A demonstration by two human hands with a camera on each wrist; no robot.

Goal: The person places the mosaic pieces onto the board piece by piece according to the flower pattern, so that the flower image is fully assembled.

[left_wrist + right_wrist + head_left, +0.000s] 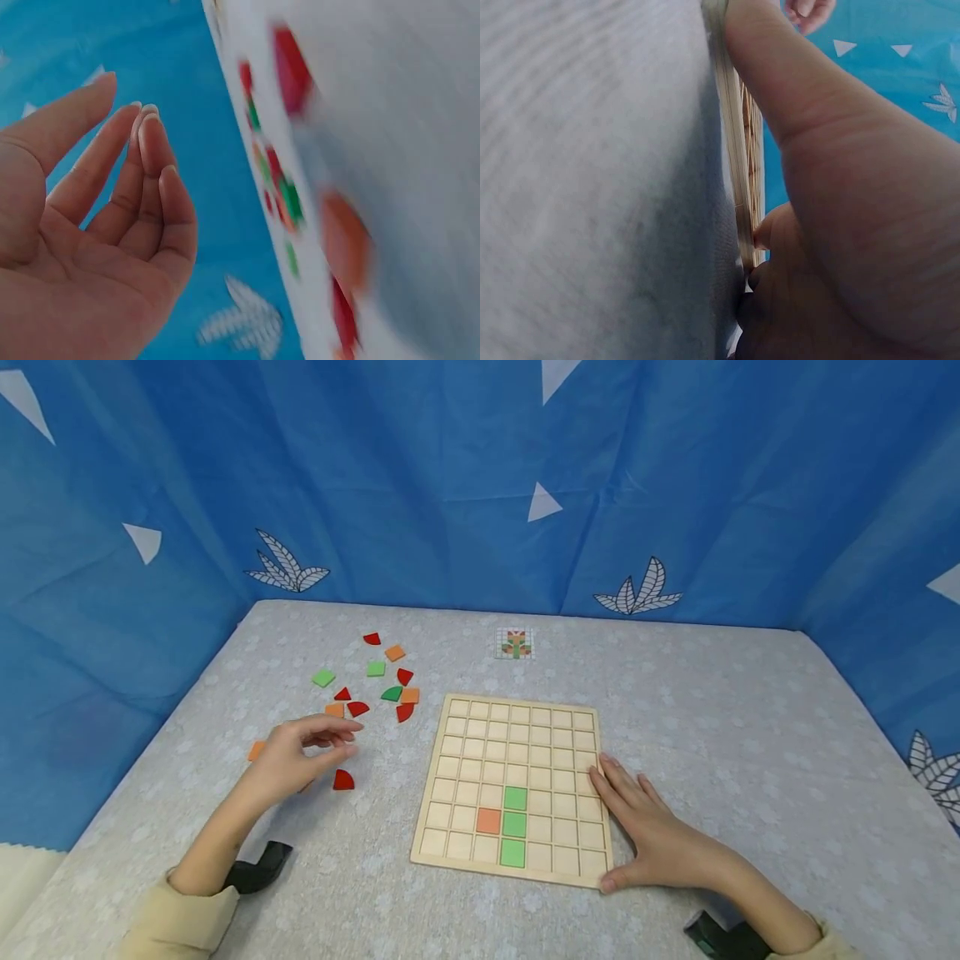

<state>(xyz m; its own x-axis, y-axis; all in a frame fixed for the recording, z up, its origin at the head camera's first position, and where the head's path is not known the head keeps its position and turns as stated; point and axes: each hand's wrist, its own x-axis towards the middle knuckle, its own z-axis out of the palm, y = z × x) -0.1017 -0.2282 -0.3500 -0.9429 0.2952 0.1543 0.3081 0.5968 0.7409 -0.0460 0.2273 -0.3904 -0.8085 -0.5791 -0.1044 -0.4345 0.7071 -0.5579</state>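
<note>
A square wooden grid board (472,750) lies on the table in front of me. Three green squares (514,824) stand in one column of it, and an orange square (488,821) sits left of the middle one. My left hand (296,760) hovers over the loose pieces on the left, fingers loosely bent. In the left wrist view nothing shows between its thumb and fingertips. A red quarter-circle piece (343,780) lies just beside it. My right hand (652,835) rests against the board's right edge, thumb at the near corner and fingers spread along the side.
Loose red, orange and green pieces, among them a dark green quarter-circle (392,694) and a light green square (376,669), are scattered left of the board. Behind the board lies a small pattern card (515,643). A blue curtain (450,485) closes off the back and sides.
</note>
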